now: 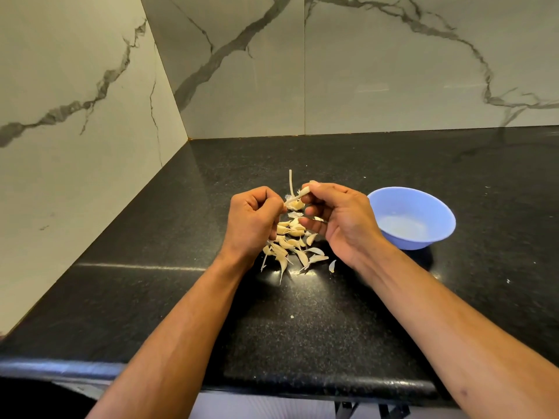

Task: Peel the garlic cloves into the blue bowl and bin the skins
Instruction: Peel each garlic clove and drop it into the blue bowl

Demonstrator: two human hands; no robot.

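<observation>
A pile of several garlic cloves (289, 241) with loose skins lies on the black counter, just below and between my hands. My left hand (252, 220) and my right hand (335, 216) are raised over the pile and together pinch one pale garlic piece (298, 196) between their fingertips. A thin dry stalk (291, 182) sticks up behind it. The blue bowl (413, 217) stands to the right of my right hand, and I see nothing in it.
The black speckled counter (302, 322) runs into a corner of marble-patterned walls (242, 71) at the back and left. Its front edge (272, 385) is close to me. A stray skin (332, 266) and a small crumb (292, 316) lie near the pile.
</observation>
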